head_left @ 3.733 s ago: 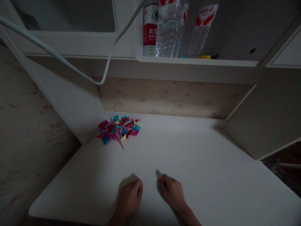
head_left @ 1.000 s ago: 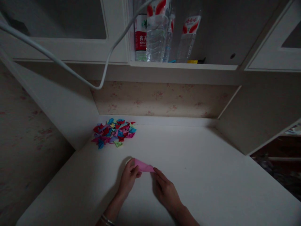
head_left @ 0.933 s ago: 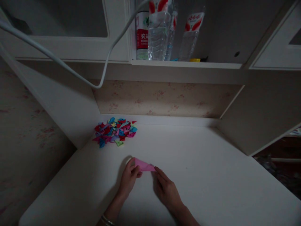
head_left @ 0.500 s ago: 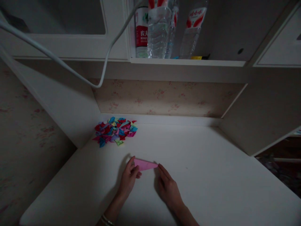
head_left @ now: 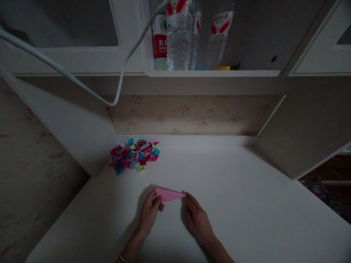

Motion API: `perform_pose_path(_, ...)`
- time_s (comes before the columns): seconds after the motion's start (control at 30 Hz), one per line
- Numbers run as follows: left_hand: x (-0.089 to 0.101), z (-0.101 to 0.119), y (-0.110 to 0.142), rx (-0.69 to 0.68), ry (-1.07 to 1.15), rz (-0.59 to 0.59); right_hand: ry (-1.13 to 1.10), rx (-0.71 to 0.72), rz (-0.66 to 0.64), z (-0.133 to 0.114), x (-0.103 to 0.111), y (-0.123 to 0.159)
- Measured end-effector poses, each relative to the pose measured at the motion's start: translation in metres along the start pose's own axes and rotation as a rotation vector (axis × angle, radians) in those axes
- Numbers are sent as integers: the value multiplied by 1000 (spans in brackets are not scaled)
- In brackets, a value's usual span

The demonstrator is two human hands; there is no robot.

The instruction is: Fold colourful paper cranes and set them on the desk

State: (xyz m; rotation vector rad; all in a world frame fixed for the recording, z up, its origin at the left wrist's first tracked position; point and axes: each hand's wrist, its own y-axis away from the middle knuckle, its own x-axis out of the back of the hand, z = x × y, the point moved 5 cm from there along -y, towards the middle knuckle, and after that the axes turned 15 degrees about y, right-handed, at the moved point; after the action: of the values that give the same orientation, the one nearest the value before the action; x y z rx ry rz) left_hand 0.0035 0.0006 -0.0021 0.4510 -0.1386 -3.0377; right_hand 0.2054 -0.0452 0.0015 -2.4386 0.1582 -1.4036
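Note:
A pink folded paper [head_left: 169, 195], long and tapering to a point on the right, is held just over the white tabletop. My left hand [head_left: 150, 210] pinches its wide left end, thumb in front and fingers behind. At the narrow tip, the fingertips of my right hand [head_left: 196, 215] are closed on the paper. Beyond my hands, at the back left, lies a pile of small folded paper pieces [head_left: 135, 155] in red, blue, pink, purple and yellow-green.
Above the white table [head_left: 241, 219] hangs a cabinet shelf [head_left: 214, 73] with several plastic bottles [head_left: 179, 42]. A white cable or lamp arm [head_left: 120, 82] crosses the upper left. Side panels [head_left: 309, 120] bound the table's back part.
The view has shifted slightly. Both hands keep their grip on the pink paper, which appears a little narrower at its left end, with the left fingers lower behind it.

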Motion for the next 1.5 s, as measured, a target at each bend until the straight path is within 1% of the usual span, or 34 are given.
perform_pose_path(0.23,1,-3,-1,-5,-67,-48,7,0,7,0,2,0)
perform_pose_path(0.57,1,-5,-2,-3,-78,-44,9,-22,44,2,1,-2)
perform_pose_path(1.03,6,-14,-6,-4,-56,-47,-1,-25,32,-2,5,-2)
perform_pose_path(1.27,5,-12,-6,-16,-80,-52,-15,-24,25,-1,2,-3)
perform_pose_path(1.5,5,-13,-6,-14,-59,-50,-31,-27,33,-4,8,-3)
